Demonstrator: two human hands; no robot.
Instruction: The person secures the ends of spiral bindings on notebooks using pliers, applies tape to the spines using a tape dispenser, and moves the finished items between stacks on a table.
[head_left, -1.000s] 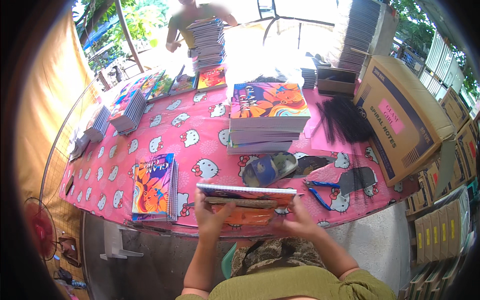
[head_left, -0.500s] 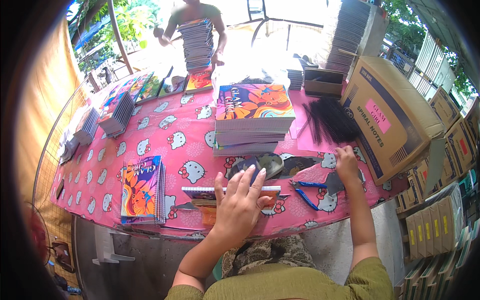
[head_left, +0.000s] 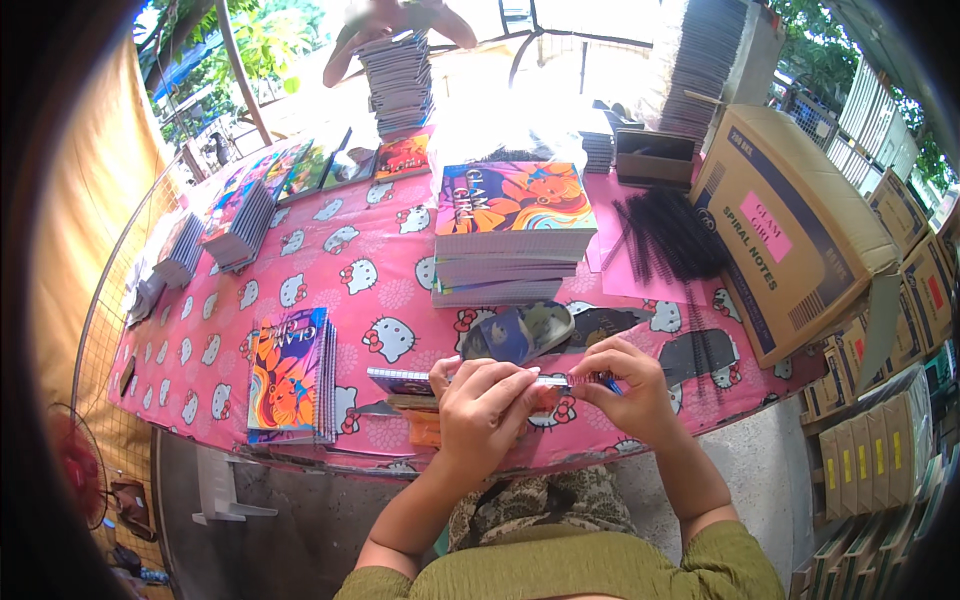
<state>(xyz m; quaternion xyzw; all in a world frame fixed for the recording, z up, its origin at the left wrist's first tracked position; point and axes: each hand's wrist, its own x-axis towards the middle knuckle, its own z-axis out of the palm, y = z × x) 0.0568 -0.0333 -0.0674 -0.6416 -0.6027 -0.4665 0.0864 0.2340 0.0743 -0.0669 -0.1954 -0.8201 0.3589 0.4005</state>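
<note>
My left hand (head_left: 485, 405) grips a notebook (head_left: 398, 378) standing on its long edge near the table's front, its white punched edge facing up. At that notebook's right end, my right hand (head_left: 628, 392) pinches what looks like the end of a black spiral coil (head_left: 580, 380). Pliers with blue handles (head_left: 608, 381) lie mostly hidden behind the right hand. Left of the hands rests a small pile of spiral notebooks (head_left: 288, 378) with bright illustrated covers. Beyond the hands rises a tall stack of the same notebooks (head_left: 512, 225).
Loose black spiral coils (head_left: 672, 235) lie on pink paper beside a large cardboard box (head_left: 790, 235). What looks like a patterned slipper (head_left: 512, 335) sits behind my hands. More notebook stacks (head_left: 240, 225) stand far left. Across the table, a person (head_left: 400, 25) is behind a tall pile (head_left: 398, 85).
My right hand has come left from beside the coils to the notebook's right end, now covering most of the pliers. My left hand stays on the notebook. The person opposite has raised their arms.
</note>
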